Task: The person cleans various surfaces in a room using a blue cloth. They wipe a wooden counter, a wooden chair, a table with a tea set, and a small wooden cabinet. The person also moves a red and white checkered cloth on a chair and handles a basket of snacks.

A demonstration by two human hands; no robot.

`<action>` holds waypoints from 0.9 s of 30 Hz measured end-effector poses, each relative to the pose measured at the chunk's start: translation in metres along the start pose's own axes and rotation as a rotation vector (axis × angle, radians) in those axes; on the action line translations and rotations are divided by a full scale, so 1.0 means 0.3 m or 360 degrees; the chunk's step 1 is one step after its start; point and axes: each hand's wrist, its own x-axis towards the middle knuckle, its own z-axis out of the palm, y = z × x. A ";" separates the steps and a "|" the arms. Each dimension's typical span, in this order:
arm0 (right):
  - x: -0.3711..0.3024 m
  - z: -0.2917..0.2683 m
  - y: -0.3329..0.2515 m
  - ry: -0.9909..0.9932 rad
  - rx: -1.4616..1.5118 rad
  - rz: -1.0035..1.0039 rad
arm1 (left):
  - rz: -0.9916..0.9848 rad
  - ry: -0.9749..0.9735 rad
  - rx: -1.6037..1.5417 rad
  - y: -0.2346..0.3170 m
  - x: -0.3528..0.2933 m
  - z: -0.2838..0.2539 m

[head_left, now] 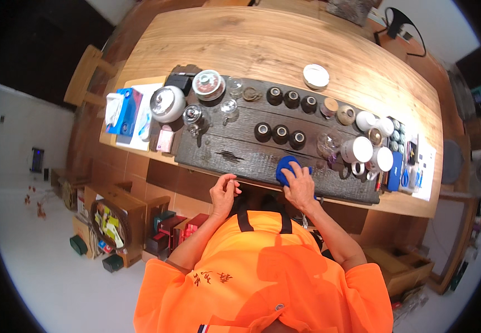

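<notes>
My right hand (300,187) presses a bunched blue cloth (286,168) onto the front edge of the dark slatted tea tray (226,147). Its fingers bend over the cloth from above. Just off that same edge, further left, my left hand (224,195) hovers with loosely curled fingers and nothing in it. Beyond the cloth, three small black cups (280,134) stand upside down in a row. Three more black cups (291,99) form a second row behind. A clear glass vessel (328,143) and white mugs (357,150) are to the right of the cloth.
Left on the tray are a lidded bowl (208,84), a white round pot (166,104) and a glass teapot (194,117). A blue tissue box (124,112) lies at the table's left end. A white dish (315,76) sits behind the tray. A blue case (394,171) lies right.
</notes>
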 end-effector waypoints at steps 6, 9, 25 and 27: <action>0.166 0.103 -0.200 -0.0132 0.0126 -0.0336 | -0.0074 0.0205 -0.0098 -0.028 -0.053 -0.061; 0.246 0.136 -0.282 -0.0239 0.0208 -0.0434 | -0.0133 0.0273 -0.0190 -0.040 -0.075 -0.086; 0.375 0.194 -0.352 -0.0100 0.0163 -0.0550 | -0.0265 0.0466 -0.0309 -0.125 -0.069 -0.294; 0.432 0.244 -0.418 -0.0142 0.0120 -0.0481 | -0.0330 0.0456 -0.0293 -0.133 -0.074 -0.298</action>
